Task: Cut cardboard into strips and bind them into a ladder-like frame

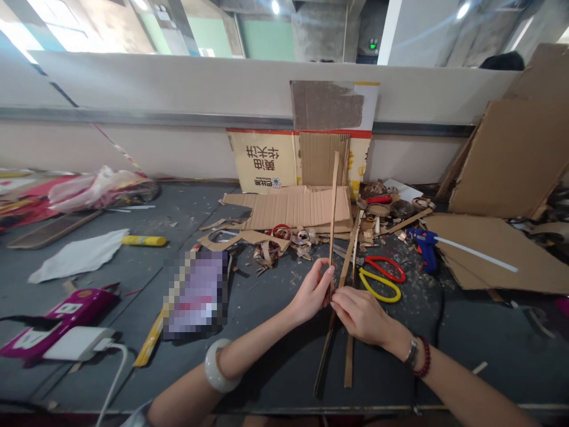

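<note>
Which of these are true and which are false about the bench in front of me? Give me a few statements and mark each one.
1. The left hand grips a narrow cardboard strip standing upright. True.
2. The white bangle is on the right wrist. False: it is on the left wrist; the right wrist wears a watch and a red beaded bracelet.
3. Scissors with red and yellow handles lie just beyond the right hand. True.
4. The left hand holds the blue hot glue gun. False: it lies on the bench top.
</note>
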A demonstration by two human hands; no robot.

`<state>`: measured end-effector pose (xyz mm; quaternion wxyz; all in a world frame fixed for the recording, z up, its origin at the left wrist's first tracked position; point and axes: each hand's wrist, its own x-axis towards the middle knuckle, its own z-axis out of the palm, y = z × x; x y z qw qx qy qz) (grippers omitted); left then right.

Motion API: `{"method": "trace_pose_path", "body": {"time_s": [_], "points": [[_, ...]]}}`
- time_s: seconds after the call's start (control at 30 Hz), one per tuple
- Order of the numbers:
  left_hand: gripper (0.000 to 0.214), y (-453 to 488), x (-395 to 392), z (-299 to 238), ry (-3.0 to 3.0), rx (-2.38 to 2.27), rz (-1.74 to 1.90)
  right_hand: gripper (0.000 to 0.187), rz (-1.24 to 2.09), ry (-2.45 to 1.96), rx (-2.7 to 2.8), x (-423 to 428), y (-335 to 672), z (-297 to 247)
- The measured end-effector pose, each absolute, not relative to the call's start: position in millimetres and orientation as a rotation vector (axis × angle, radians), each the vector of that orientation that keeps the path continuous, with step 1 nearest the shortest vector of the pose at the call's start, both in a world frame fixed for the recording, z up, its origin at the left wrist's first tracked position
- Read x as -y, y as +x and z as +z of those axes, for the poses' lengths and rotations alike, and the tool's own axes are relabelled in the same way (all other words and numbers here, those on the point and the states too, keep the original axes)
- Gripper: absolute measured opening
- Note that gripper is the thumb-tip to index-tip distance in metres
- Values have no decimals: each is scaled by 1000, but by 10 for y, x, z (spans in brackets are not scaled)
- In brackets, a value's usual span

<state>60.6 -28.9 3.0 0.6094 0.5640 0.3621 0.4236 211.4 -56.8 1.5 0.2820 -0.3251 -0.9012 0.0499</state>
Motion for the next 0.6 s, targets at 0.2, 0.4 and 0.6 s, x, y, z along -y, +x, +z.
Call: {"method": "trace_pose_path", "body": {"time_s": [0.2, 0.4, 0.6], "points": [[28, 610, 302, 39, 1301, -854, 986, 19, 103, -884, 2434, 570, 2116, 13], [28, 612, 312, 43, 1307, -849, 990, 21, 80, -876, 2432, 573, 2110, 21], [30, 606, 316, 30, 1284, -859, 990, 22, 79, -870, 2432, 578, 2110, 36]]}}
